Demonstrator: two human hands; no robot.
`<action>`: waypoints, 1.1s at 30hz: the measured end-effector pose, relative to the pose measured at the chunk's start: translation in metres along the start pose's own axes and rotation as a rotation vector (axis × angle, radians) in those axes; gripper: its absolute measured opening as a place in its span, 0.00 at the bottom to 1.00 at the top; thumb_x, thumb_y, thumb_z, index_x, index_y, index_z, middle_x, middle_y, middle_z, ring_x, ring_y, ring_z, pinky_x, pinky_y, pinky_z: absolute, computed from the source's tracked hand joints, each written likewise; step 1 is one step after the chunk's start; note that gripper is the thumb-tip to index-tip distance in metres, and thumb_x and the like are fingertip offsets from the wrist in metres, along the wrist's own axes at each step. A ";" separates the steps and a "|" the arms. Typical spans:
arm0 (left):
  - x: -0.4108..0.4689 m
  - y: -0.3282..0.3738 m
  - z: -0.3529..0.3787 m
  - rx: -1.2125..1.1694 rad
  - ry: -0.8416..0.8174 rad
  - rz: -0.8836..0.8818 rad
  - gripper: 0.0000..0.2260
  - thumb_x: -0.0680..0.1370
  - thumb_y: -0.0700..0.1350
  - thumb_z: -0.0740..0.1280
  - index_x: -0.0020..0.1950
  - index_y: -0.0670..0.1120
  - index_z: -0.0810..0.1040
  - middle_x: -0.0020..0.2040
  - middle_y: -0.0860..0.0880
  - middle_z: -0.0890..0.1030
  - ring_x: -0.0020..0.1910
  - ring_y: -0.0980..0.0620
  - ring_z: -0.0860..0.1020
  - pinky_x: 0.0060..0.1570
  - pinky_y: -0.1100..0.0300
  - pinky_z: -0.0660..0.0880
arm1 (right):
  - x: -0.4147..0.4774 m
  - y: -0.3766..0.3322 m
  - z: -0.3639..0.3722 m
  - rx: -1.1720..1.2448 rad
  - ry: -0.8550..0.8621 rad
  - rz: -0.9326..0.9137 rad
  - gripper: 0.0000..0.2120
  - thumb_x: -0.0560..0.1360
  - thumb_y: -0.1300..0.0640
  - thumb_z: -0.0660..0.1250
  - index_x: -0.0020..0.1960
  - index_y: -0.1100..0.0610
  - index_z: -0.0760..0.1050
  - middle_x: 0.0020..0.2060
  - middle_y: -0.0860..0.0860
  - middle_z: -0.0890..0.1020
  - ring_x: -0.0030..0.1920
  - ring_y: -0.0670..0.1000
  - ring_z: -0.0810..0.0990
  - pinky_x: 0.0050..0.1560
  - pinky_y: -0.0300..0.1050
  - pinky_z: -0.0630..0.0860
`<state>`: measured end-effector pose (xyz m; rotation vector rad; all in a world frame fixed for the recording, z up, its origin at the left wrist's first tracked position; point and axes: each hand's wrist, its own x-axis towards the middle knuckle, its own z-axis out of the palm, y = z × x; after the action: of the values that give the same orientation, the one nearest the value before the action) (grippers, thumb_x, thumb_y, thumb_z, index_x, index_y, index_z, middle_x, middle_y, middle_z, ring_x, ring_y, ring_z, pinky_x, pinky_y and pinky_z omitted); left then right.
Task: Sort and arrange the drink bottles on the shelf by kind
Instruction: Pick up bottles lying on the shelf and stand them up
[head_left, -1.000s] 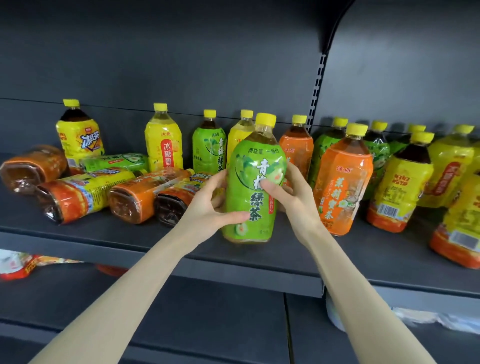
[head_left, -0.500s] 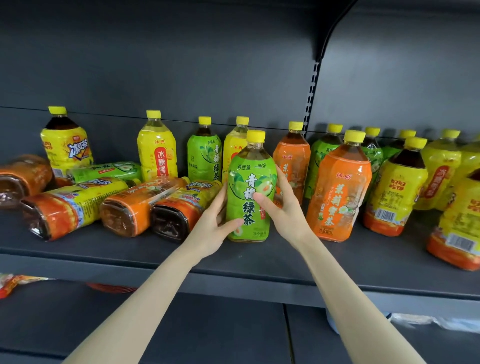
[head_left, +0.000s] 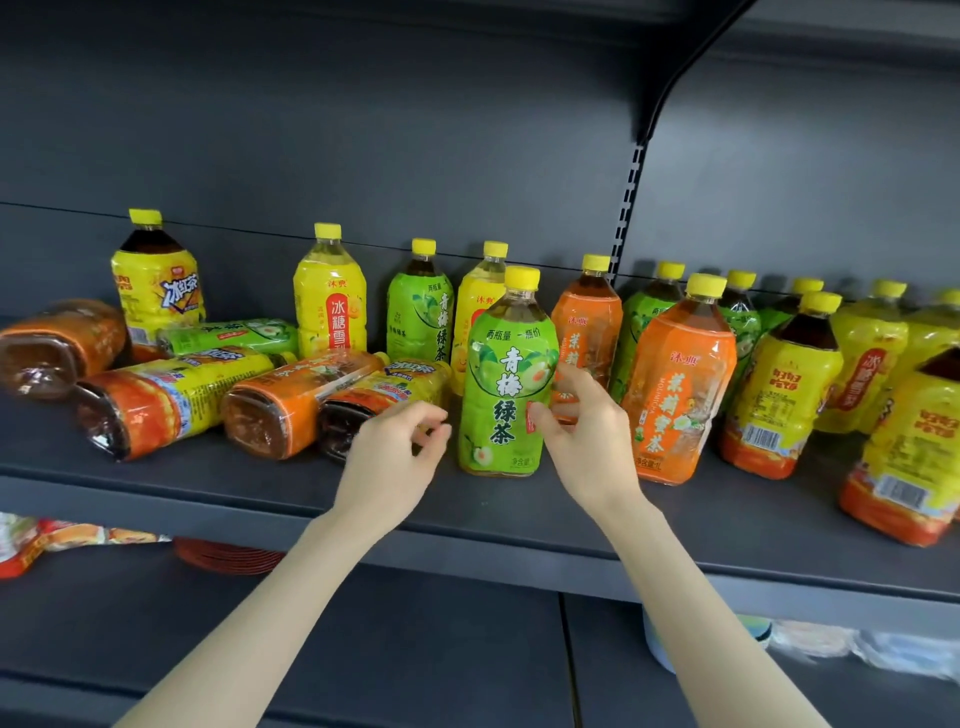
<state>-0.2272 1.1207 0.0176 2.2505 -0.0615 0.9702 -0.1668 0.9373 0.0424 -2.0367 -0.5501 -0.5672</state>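
Note:
A green tea bottle (head_left: 506, 384) with a yellow cap stands upright near the front of the dark shelf (head_left: 260, 499). My left hand (head_left: 395, 457) hovers just left of it, fingers loosely curled, holding nothing and clear of the bottle. My right hand (head_left: 582, 431) is at its right side. The thumb tip lies on the lower label and the bent fingers sit by the bottle's right edge. Several bottles (head_left: 291, 400) with orange and yellow labels lie on their sides at the left. Upright yellow (head_left: 330, 296), green (head_left: 421, 306) and orange (head_left: 680, 384) bottles stand behind and to the right.
More upright yellow-labelled bottles (head_left: 779, 384) crowd the shelf's right end, one close to the front edge (head_left: 904, 452). A slotted upright (head_left: 628, 208) divides the back panel. On the lower shelf lie snack packets (head_left: 52, 540) and a red stack (head_left: 228, 556).
The green tea bottle went from being held in the air to standing on the shelf. My left hand has come off it, and my right hand has slid towards its right edge.

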 end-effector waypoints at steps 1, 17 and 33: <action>-0.004 -0.001 -0.009 0.019 0.063 0.040 0.05 0.75 0.40 0.70 0.50 0.43 0.82 0.45 0.48 0.83 0.40 0.53 0.79 0.40 0.59 0.76 | -0.005 -0.004 0.001 -0.004 0.033 -0.022 0.15 0.77 0.58 0.68 0.63 0.54 0.75 0.56 0.49 0.79 0.48 0.47 0.80 0.49 0.50 0.81; -0.010 -0.059 -0.055 0.111 0.115 -0.039 0.15 0.79 0.45 0.65 0.63 0.39 0.76 0.59 0.43 0.79 0.61 0.44 0.74 0.59 0.56 0.69 | -0.014 -0.057 0.130 0.160 -0.122 0.214 0.23 0.80 0.45 0.60 0.70 0.55 0.69 0.55 0.49 0.81 0.58 0.51 0.78 0.58 0.44 0.72; 0.012 -0.078 -0.053 -0.436 -0.393 -0.449 0.24 0.80 0.63 0.49 0.64 0.49 0.71 0.51 0.56 0.74 0.51 0.56 0.71 0.53 0.61 0.64 | -0.022 -0.059 0.129 0.229 0.005 0.429 0.24 0.75 0.36 0.61 0.53 0.54 0.82 0.49 0.50 0.85 0.56 0.54 0.80 0.63 0.57 0.72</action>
<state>-0.2288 1.2153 0.0079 1.8961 0.0543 0.2388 -0.1964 1.0734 0.0079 -1.8577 -0.1541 -0.2385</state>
